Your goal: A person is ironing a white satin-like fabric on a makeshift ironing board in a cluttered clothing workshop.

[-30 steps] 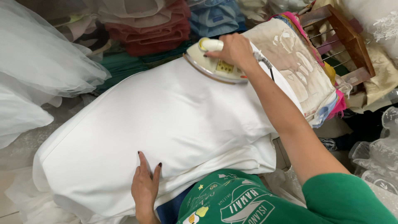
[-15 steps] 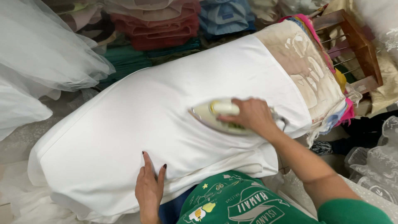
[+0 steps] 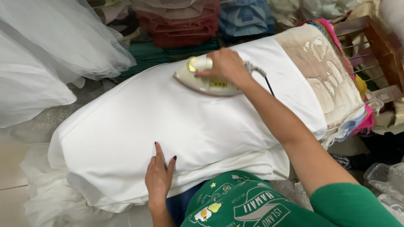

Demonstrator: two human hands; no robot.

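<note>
A smooth white cloth point(image 3: 168, 122) lies spread over a padded ironing surface. My right hand point(image 3: 227, 65) grips the handle of a cream-coloured iron point(image 3: 202, 80) that rests flat on the cloth's far edge, its cord point(image 3: 263, 77) trailing to the right. My left hand point(image 3: 160, 176) lies flat, palm down, on the near edge of the cloth, fingers together, pressing it in place.
A stained beige pad over layered coloured cloths point(image 3: 332, 80) covers the right end. Folded red, green and blue fabrics point(image 3: 181, 25) are stacked behind. Sheer white tulle point(image 3: 46, 59) piles at the left. A wooden frame point(image 3: 378, 50) stands at the right, clear plastic bags point(image 3: 387, 180) below it.
My right hand slid the iron from the cloth's far right edge toward me to its middle, then back out and leftward to the far edge. My left hand stayed pressed on the near edge.
</note>
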